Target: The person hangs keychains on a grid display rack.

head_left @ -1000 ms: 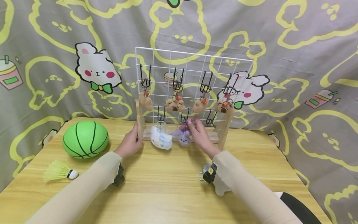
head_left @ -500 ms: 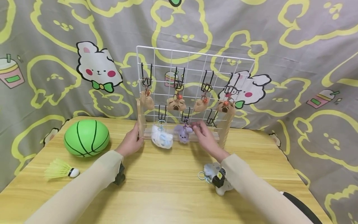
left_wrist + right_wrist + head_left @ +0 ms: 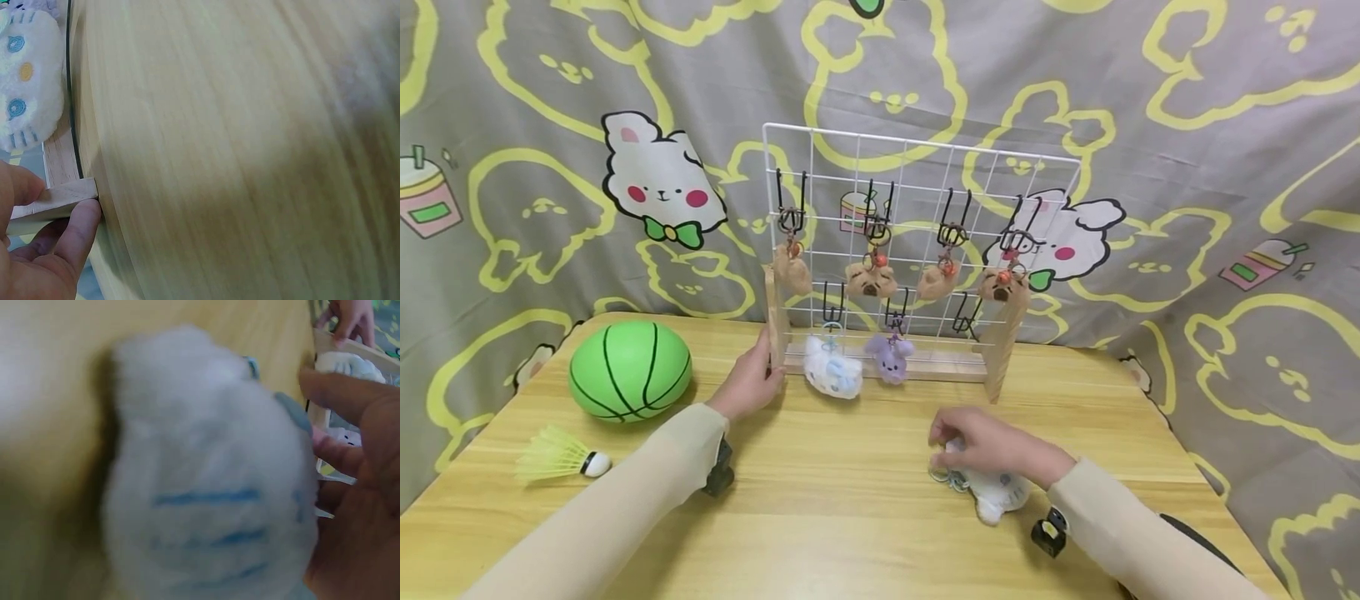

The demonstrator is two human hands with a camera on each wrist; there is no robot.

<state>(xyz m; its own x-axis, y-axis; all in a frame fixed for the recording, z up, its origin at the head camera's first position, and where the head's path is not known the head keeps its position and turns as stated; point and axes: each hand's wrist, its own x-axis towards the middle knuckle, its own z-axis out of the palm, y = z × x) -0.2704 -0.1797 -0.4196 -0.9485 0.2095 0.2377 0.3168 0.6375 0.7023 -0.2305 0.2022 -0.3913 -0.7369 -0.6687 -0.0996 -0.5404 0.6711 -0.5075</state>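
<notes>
My left hand [image 3: 748, 379] grips the left wooden upright [image 3: 777, 321] of a display rack. In the left wrist view thumb and fingers pinch the wooden end [image 3: 59, 197]. My right hand [image 3: 988, 442], slightly blurred, is over a white plush keychain [image 3: 1003, 496] lying on the table, its key ring [image 3: 938, 473] to the left. Close up, the plush [image 3: 206, 475] shows blue stripes; thumb and fingers stand apart at its side, some fingertips hidden behind it. On the rack's lower hooks hang a white-and-blue plush keychain [image 3: 832, 371] and a purple one [image 3: 891, 360].
The white wire grid [image 3: 925, 148] carries several brown plush keychains [image 3: 871, 282] on its upper row. One lower hook [image 3: 966, 317] at right bears nothing. A green ball [image 3: 630, 371] and a yellow shuttlecock [image 3: 561, 457] lie at left. A dark curved object [image 3: 1198, 537] sits lower right.
My right hand has let go of the purple keychain, which now hangs on the lower middle hook, and moved down and right to the plush on the table. The left hand stays put.
</notes>
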